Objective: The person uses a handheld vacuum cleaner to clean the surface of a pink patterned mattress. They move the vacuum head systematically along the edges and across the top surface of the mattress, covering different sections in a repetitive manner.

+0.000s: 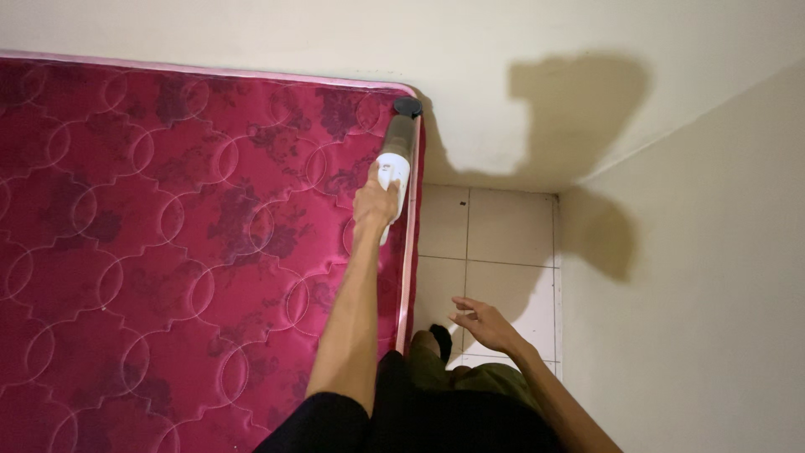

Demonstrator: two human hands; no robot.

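from the head camera, looking down: the person's left hand (374, 204) is stretched far out over the bed, fingers wrapped tight around the white plastic body of a small handheld vacuum cleaner (395, 164). the vacuum has a white grip, a greyish translucent middle section and a dark rounded nozzle end. it lies along the right edge of the mattress, pointing away from the person, with its dark tip right at the far right corner, close to the wall.

the crimson quilted mattress with darker floral blotches and stitched looping lines (168, 252) fills the left half of the view. a pale pink piping strip runs around its top and right edge. the left forearm crosses above the mattress surface near that edge.

the right hand (485, 323) hangs free over the floor, well apart from the vacuum, fingers loosely spread and holding nothing. it hovers above the cream ceramic floor tiles with dark grout lines (495, 243), in the narrow gap between the mattress side and the wall.

the off-white painted walls (688, 277) meet in a corner at the upper right, and a broad dark shadow falls across them. at the bottom, dark clothing and olive-green trousers show, with a foot on the tiles just beside the mattress.
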